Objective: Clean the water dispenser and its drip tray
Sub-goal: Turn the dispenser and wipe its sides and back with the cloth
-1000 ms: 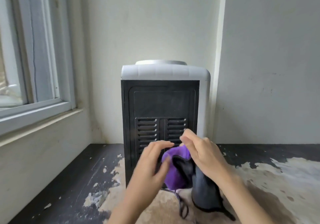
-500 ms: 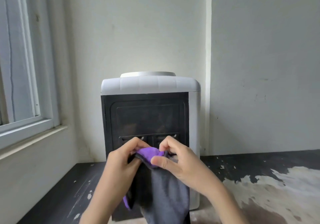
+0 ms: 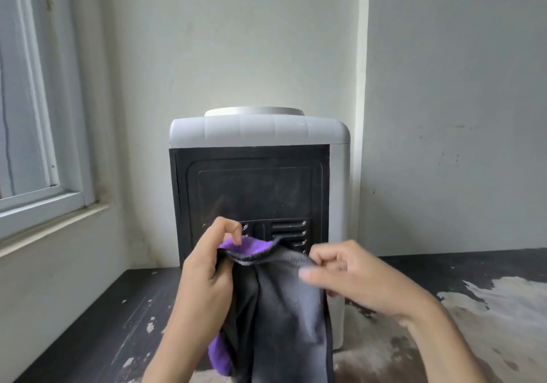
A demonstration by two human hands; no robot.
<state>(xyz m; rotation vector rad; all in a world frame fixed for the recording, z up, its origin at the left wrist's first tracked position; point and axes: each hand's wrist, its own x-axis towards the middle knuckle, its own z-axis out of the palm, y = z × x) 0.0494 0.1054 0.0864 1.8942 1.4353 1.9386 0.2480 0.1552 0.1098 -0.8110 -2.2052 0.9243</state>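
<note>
Change: since half a second ago both hands have pulled apart along the cloth's top hem, so the cloth now hangs wider, and the view sits slightly lower and closer.
Water dispenser (image 3: 254, 181): stands on the worn dark surface (image 3: 97, 323) at 12 o'clock from the hands, near the wall corner, its black vented back panel facing the camera, white cap and round bottle seat on top.
Drip tray: not in view; presumably on the far, front side, which cannot be seen.
Cloth (image 3: 284, 308): grey on the near face, purple on the other, held up in front of the lower vents and hanging down past the bottom edge of the view.
Left hand (image 3: 204, 276): at 9 o'clock of the cloth, thumb and fingers curled round the bunched left corner where the purple side shows.
Right hand (image 3: 352, 276): at 3 o'clock, pinching the hem between thumb and curled fingers; slightly blurred.
Why held so: stretched by its top edge, the cloth looks as if it is being opened out or refolded to get a flat wiping face, probably for the back panel just behind it.
Containers: the dispenser's bottle seat carries no bottle; whether any water sits inside cannot be told.
Surroundings: window (image 3: 29, 145) and sill at 9 o'clock; pale plain wall (image 3: 444, 116) behind and at 3 o'clock.
</note>
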